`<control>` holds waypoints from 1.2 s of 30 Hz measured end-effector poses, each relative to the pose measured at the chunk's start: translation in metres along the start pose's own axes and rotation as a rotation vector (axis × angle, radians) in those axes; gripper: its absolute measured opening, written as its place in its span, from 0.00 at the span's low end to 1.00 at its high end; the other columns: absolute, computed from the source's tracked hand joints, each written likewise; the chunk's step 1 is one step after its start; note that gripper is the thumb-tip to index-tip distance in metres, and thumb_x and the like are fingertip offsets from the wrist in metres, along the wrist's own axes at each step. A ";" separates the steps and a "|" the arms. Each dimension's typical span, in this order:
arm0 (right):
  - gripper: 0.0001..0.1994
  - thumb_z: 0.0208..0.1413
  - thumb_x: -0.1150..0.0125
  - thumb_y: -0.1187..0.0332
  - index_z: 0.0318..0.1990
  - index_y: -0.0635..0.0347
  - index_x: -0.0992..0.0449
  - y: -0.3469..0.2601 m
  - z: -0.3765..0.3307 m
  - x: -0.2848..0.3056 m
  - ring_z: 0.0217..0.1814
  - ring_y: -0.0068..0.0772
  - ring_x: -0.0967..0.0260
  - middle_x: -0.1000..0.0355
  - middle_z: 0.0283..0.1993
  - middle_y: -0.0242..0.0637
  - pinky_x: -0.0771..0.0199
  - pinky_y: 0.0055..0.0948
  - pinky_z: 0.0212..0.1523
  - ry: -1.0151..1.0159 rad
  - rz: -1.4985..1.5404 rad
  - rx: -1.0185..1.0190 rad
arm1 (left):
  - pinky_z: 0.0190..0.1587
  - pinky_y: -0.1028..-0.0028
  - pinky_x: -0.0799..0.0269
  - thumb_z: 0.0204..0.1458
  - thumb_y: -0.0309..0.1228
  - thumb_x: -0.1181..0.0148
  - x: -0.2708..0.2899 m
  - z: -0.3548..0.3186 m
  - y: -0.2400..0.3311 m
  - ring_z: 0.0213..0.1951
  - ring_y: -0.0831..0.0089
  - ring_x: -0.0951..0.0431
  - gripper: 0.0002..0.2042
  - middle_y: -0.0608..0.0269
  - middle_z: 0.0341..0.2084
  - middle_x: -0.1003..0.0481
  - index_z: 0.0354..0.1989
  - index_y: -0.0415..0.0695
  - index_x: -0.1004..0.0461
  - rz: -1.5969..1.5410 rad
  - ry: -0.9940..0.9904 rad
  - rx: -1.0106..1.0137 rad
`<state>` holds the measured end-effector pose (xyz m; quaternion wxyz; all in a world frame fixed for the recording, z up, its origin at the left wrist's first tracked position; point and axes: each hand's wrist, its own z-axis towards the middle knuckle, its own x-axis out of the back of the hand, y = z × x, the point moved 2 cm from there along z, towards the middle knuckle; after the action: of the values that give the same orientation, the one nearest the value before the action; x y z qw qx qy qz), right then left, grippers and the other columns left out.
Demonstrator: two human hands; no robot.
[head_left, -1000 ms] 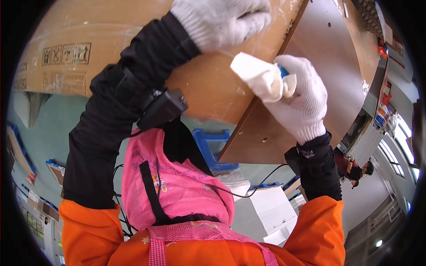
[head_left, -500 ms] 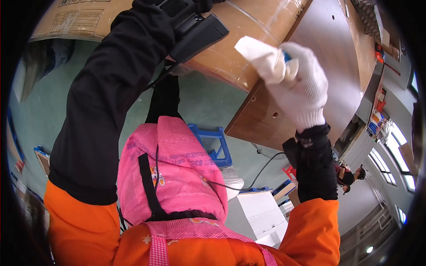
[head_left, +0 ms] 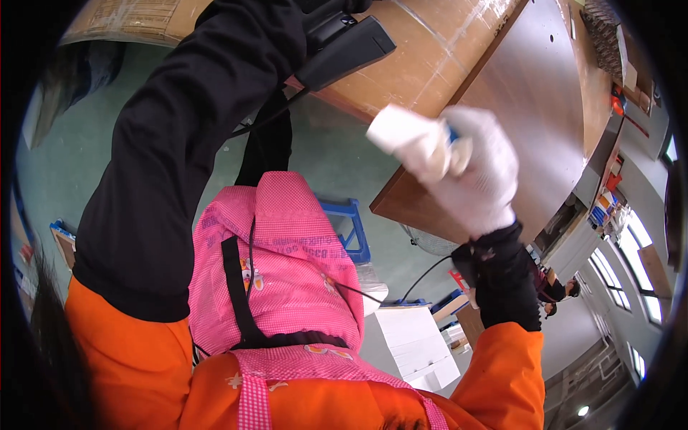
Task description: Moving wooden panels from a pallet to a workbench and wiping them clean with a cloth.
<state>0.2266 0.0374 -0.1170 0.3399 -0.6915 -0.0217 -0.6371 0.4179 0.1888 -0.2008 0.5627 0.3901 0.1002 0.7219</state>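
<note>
My right hand (head_left: 481, 168), in a white knit glove, is closed round a folded white cloth (head_left: 398, 132). A small blue bit shows between the fingers; I cannot make out what it is. This hand is slightly blurred and appears raised over the near left edge of a brown wooden panel (head_left: 534, 93). My left arm, in a black sleeve, stretches up to the top edge, where the hand itself is out of sight. A black box-shaped device (head_left: 347, 54) with a cable sits at that wrist, over a large cardboard-brown surface (head_left: 423, 43) with clear tape on it.
A blue plastic stool (head_left: 347, 226) stands on the green floor beyond my pink checked apron (head_left: 287, 251). White boxes (head_left: 416, 340) are low at the right. A thin black cable (head_left: 426, 278) runs to my right wrist. Other people (head_left: 555, 290) are farther off at right.
My right hand has moved down and slightly left with the cloth, which has turned a little. The left arm and its device have shifted slightly right in the view.
</note>
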 end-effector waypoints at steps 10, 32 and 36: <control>0.25 0.40 0.24 0.75 0.48 0.63 0.29 -0.009 -0.023 0.012 0.41 0.32 0.24 0.24 0.38 0.41 0.22 0.30 0.42 0.044 0.187 -0.223 | 0.41 0.59 0.26 0.56 0.38 0.45 -0.009 0.009 0.003 0.36 0.49 0.22 0.13 0.45 0.32 0.22 0.40 0.41 0.23 0.038 -0.011 -0.028; 0.24 0.32 0.23 0.69 0.42 0.60 0.25 -0.008 -0.021 -0.006 0.35 0.40 0.26 0.27 0.34 0.39 0.26 0.33 0.37 0.008 0.037 -0.054 | 0.40 0.60 0.27 0.56 0.38 0.46 -0.012 0.004 -0.006 0.35 0.50 0.22 0.14 0.46 0.31 0.22 0.39 0.40 0.23 0.092 -0.067 -0.084; 0.18 0.39 0.35 0.65 0.41 0.56 0.26 -0.073 -0.087 -0.027 0.35 0.35 0.27 0.28 0.34 0.33 0.27 0.33 0.37 -0.290 0.106 0.073 | 0.40 0.61 0.27 0.56 0.37 0.46 -0.022 0.004 0.005 0.35 0.51 0.22 0.13 0.47 0.31 0.22 0.38 0.40 0.23 0.050 0.024 -0.089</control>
<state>0.1124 0.0607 -0.1126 0.3913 -0.7634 -0.0574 -0.5106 0.4187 0.1663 -0.2049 0.5599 0.3583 0.0648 0.7442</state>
